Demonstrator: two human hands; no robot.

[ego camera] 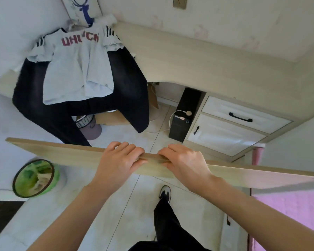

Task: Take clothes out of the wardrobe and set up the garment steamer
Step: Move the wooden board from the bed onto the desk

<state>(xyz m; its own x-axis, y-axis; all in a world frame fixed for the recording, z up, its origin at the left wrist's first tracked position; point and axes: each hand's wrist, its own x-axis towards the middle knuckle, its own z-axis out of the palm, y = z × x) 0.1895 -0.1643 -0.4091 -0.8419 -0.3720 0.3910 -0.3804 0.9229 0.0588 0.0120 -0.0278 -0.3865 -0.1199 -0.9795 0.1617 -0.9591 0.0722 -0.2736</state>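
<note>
My left hand (120, 158) and my right hand (183, 160) each grip the top edge of a light wooden wardrobe door. The left door (58, 153) runs off to the left and the right door (261, 175) to the right, and the two meet between my hands. Beyond them a light grey T-shirt (76, 69) with red letters hangs over black trousers (127, 84) on a hanger. The steamer is not clearly visible.
A curved pale wooden desk (198, 57) with white drawers (243, 118) stands at the right, with a black computer tower (184, 116) beneath it. On the floor are a green-rimmed round basin (34, 178) at the left and a small bin (87, 125). Pink bedding (297, 211) lies at the right.
</note>
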